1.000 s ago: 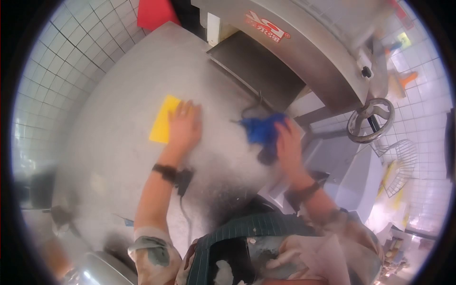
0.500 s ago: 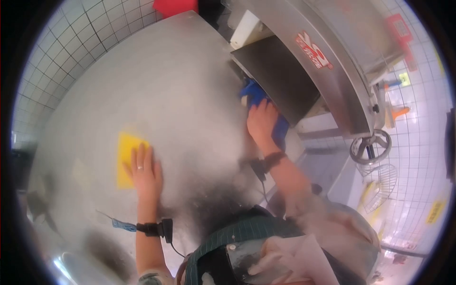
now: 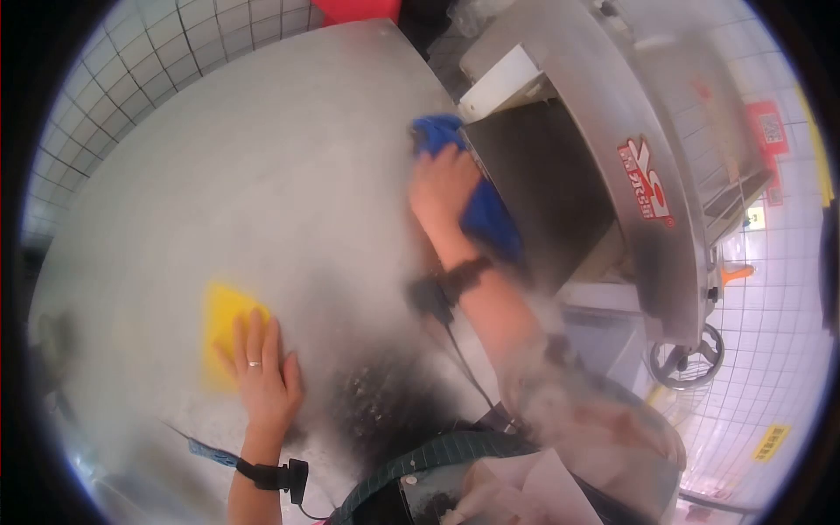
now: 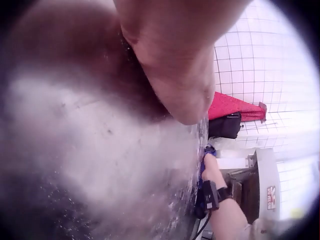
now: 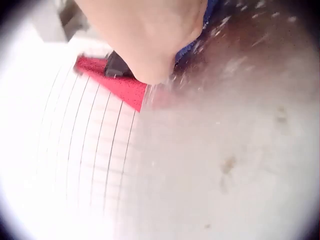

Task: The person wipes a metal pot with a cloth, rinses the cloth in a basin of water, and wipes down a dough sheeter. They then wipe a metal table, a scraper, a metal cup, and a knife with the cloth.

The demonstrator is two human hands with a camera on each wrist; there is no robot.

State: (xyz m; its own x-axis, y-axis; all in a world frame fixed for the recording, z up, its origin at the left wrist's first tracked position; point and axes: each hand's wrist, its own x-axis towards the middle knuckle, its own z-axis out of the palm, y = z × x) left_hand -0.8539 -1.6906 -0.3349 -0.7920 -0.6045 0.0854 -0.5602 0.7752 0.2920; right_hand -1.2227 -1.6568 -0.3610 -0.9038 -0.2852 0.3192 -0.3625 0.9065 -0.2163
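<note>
In the head view the left hand [image 3: 267, 381] lies with straight, spread fingers on the right part of a yellow cloth [image 3: 229, 325], on a grey metal table [image 3: 289, 157]. The right hand [image 3: 444, 188] rests on a crumpled blue cloth [image 3: 492, 219] at the table's right edge, beside the machine's dark plate; how far its fingers curl is hard to tell. The left wrist view shows the heel of the left hand [image 4: 175, 75] over the wet table, with its fingers hidden. Blue cloth [image 5: 186, 55] shows beside the right hand [image 5: 155, 40] in the right wrist view.
A steel machine [image 3: 595, 114] with a dark plate [image 3: 542, 188] and a handwheel [image 3: 687, 359] stands along the table's right side. Something red [image 3: 359, 10] is at the far end. A tiled wall [image 3: 131, 79] borders the left side.
The right hand and the blue cloth have moved up along the machine side of the table. The left hand and yellow cloth have shifted down and left in the head view, which has also turned.
</note>
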